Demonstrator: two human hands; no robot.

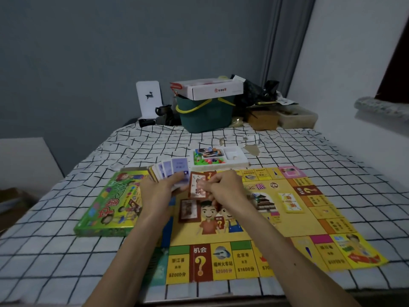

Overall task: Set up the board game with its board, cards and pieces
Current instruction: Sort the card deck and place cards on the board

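The board (pixel 294 220) lies flat on the checked cloth of the desk (pixel 51 258), yellow, with its near row of squares facing the person. Both hands are raised over the board's far left part, close together. The left hand (pixel 159 191) grips a fan of cards (pixel 174 171), purple and white faces spread upward. The right hand (pixel 225 185) pinches one brown card (pixel 197 189) just beside the fan, touching it or nearly so; blur hides which.

On the board below the hands sits a brown pile (pixel 188 210), and toward the right a yellow pile (pixel 291 202). The forearms cross the near middle of the board and hide some of its squares.

The green box (pixel 104 209) lies at the board's left edge. Just past the far edge is a white tray (pixel 234 163), holding coloured pieces (pixel 207 161) and more cards in its left compartments.

At the back of the desk stands a green bucket (pixel 205 118) with a white carton (pixel 212 90) on top. A white plaque (pixel 148 98) with a deer leans left of it. A black bag (pixel 254 89), a wooden box (pixel 263 119) and a clear tub (pixel 297 117) crowd the right corner.
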